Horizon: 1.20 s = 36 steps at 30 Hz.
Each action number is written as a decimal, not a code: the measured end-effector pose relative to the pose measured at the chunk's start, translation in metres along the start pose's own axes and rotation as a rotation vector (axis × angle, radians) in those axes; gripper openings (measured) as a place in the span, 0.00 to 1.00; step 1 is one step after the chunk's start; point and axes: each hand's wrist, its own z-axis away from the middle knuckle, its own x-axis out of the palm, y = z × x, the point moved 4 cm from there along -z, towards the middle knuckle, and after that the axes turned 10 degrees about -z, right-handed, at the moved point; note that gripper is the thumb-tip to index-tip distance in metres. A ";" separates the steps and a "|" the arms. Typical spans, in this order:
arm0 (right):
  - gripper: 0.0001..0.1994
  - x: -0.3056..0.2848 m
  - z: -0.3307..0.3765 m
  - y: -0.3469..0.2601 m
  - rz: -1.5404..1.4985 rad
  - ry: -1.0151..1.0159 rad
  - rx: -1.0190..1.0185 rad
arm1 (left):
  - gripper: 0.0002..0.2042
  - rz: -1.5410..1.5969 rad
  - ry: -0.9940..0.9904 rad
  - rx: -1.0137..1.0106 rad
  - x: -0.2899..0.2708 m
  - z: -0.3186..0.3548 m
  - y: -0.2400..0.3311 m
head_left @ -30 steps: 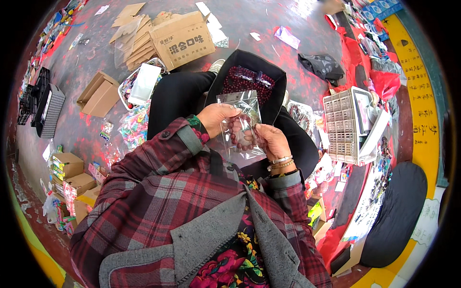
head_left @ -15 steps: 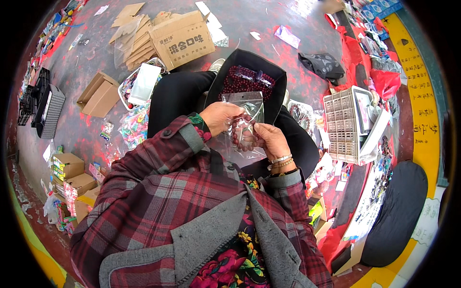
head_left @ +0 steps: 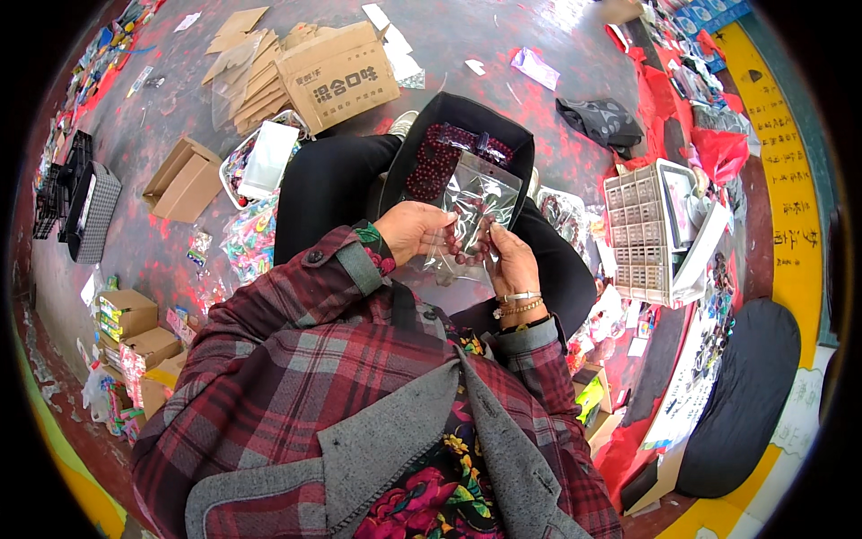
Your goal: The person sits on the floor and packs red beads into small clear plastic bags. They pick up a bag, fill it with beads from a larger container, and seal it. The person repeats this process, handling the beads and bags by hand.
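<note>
Between my hands is a clear plastic bag (head_left: 482,184) with a dark red bead bracelet (head_left: 467,254) inside it. My left hand (head_left: 413,231) pinches the bag's left edge between thumb and fingers. On the other side, my right hand (head_left: 514,260) is closed on the bag's right edge, beside the beads. Just beyond the bag a black box (head_left: 512,128) rests between my legs. It holds many dark red beads (head_left: 431,171) and some clear plastic wrapping, partly covered by the raised bag.
An upright brown carton (head_left: 337,76) and flattened cardboard (head_left: 254,90) lie ahead to the left. At left are a small open carton (head_left: 184,184) and a white basket (head_left: 235,171). To the right stand a pale plastic crate (head_left: 635,234) and a dark grey bag (head_left: 602,124).
The bag has turned slightly and shifted right, its top now tilting over the box. My right hand has moved a little right, and the bracelet shows more openly between my hands.
</note>
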 end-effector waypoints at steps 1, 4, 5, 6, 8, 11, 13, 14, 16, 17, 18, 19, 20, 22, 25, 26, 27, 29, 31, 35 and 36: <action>0.10 0.000 0.000 0.001 0.010 -0.013 0.004 | 0.11 0.007 0.005 0.003 0.001 0.000 0.000; 0.10 0.002 0.002 0.004 0.045 0.008 0.050 | 0.11 0.008 -0.025 0.001 0.006 0.004 0.003; 0.10 0.004 0.004 0.004 0.045 0.008 0.062 | 0.12 0.006 -0.039 0.002 0.005 0.004 0.002; 0.10 0.001 0.001 0.008 0.028 0.004 0.052 | 0.12 0.003 -0.053 0.003 0.004 0.002 0.001; 0.11 0.002 0.002 0.008 0.041 0.021 0.044 | 0.12 0.000 -0.055 -0.005 0.004 0.002 0.000; 0.12 0.006 0.004 0.004 0.039 0.063 0.021 | 0.12 -0.006 -0.015 -0.005 0.004 0.003 0.000; 0.12 0.007 0.004 0.002 0.032 0.081 0.003 | 0.12 -0.012 0.007 0.024 0.003 0.002 0.000; 0.12 0.005 0.004 0.001 0.029 0.082 -0.005 | 0.12 -0.010 0.012 0.024 0.003 0.003 0.001; 0.11 0.003 0.006 -0.002 0.024 0.088 -0.030 | 0.13 -0.006 0.020 0.026 0.005 0.004 0.003; 0.10 0.000 0.005 -0.002 0.024 0.072 -0.043 | 0.13 -0.010 0.030 0.041 0.004 0.003 0.002; 0.10 -0.005 0.000 0.001 0.024 0.056 -0.055 | 0.13 -0.014 0.041 0.056 0.003 0.001 -0.001; 0.10 -0.004 -0.001 0.001 0.023 0.039 -0.067 | 0.13 -0.018 0.053 0.071 0.001 -0.001 -0.004; 0.10 -0.004 0.000 0.001 0.027 0.050 -0.074 | 0.13 -0.024 0.063 0.085 0.000 -0.003 -0.007; 0.10 0.000 0.002 0.003 0.033 0.073 -0.088 | 0.13 -0.038 0.083 0.114 -0.003 -0.005 -0.010; 0.11 0.000 0.002 0.004 0.025 0.099 -0.058 | 0.12 -0.097 0.113 0.149 -0.003 -0.006 -0.011; 0.11 0.001 0.002 0.005 0.021 0.099 -0.059 | 0.13 -0.102 0.114 0.162 -0.003 -0.006 -0.011; 0.11 0.003 0.002 0.006 0.018 0.100 -0.061 | 0.13 -0.107 0.116 0.176 -0.003 -0.006 -0.010; 0.11 0.000 0.000 0.007 0.006 0.096 -0.075 | 0.13 -0.106 0.111 0.177 -0.001 -0.007 -0.010; 0.11 -0.006 -0.005 0.010 -0.010 0.082 -0.095 | 0.13 -0.094 0.107 0.155 0.000 -0.006 -0.009; 0.11 -0.001 0.001 0.005 -0.019 0.045 -0.082 | 0.12 0.010 0.011 0.236 0.010 0.000 0.000; 0.11 -0.002 -0.002 0.007 -0.032 0.038 -0.088 | 0.12 0.015 -0.029 0.204 0.012 0.001 0.000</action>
